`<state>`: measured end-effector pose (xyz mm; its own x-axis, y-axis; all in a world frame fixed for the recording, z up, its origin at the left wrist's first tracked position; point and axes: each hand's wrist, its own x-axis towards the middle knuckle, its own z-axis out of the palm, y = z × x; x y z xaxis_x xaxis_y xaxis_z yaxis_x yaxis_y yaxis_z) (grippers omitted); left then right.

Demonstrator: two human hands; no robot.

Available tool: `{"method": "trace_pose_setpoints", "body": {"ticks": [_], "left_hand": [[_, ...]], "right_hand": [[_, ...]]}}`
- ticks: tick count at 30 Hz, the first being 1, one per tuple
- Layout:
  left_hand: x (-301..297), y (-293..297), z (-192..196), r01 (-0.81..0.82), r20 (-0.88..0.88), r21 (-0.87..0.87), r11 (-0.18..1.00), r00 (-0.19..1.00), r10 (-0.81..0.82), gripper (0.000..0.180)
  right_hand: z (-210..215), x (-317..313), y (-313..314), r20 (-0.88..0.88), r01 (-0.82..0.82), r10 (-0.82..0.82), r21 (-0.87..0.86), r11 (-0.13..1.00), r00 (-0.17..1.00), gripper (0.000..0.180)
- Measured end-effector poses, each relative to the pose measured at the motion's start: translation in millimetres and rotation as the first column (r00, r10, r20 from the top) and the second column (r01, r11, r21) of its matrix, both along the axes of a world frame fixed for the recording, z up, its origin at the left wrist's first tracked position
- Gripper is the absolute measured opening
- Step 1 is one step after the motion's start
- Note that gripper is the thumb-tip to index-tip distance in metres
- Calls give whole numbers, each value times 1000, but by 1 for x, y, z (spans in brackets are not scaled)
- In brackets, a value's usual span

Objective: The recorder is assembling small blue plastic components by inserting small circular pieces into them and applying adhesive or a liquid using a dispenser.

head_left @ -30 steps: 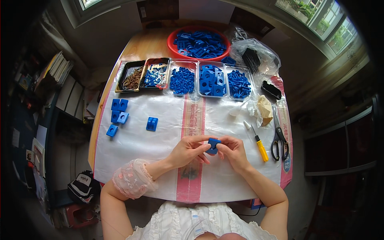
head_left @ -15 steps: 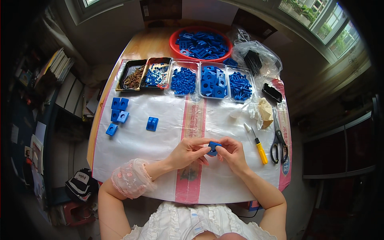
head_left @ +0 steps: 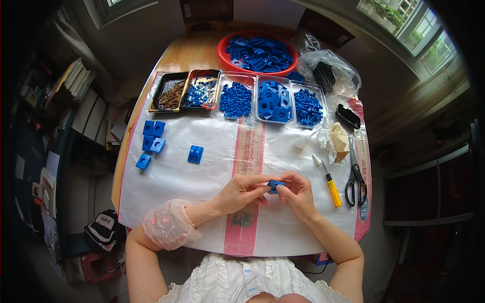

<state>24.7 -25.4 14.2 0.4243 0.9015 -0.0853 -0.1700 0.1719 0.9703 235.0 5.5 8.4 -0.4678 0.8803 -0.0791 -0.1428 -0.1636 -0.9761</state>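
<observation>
Between my two hands, over the front half of the table, is a small blue plastic block (head_left: 275,186). My left hand (head_left: 239,194) pinches its left side between thumb and fingers. From the right, my right hand (head_left: 299,195) grips the same piece with thumb and forefinger. Fingers cover much of the block, so its details are partly hidden. A blue plastic part with a raised ridge (head_left: 195,154) lies alone to the left of my hands. Farther left sits a cluster of several blue blocks with round holes (head_left: 153,136).
Along the back stand trays of brown screws (head_left: 171,96), small metal nuts (head_left: 201,94), blue pegs (head_left: 236,100), holed blue plates (head_left: 274,103) and more blue pegs (head_left: 308,107). Behind is a red basin (head_left: 221,54). At right lie a yellow-handled screwdriver (head_left: 333,192) and scissors (head_left: 355,184).
The blue block has turned in my fingers and now shows a narrower side. Both hands keep their hold on it. The whole view has shifted slightly.
</observation>
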Motion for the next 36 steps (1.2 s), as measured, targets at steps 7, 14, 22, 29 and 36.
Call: {"method": "trace_pose_setpoints", "body": {"ticks": [7,14,22,29,36], "left_hand": [[0,0,-6,-10,12,44,999,1000,10,34],[-1,0,0,1,-9,-5,1000,1000,-1,34],[-3,1,6,20,-34,-58,998,999,-22,34],[-2,0,6,23,-3,-30,999,1000,-23,36],[-3,1,6,41,-28,36,999,999,-40,41]], "right_hand": [[2,-2,-1,3,-5,5,-1,1000,1000,13],[3,-3,-1,23,-4,4,-3,1000,1000,13],[-1,-1,0,35,-3,3,-5,1000,999,12],[-2,0,0,69,4,-3,-12,1000,998,10],[-1,0,2,83,-2,4,-31,1000,997,9]]}}
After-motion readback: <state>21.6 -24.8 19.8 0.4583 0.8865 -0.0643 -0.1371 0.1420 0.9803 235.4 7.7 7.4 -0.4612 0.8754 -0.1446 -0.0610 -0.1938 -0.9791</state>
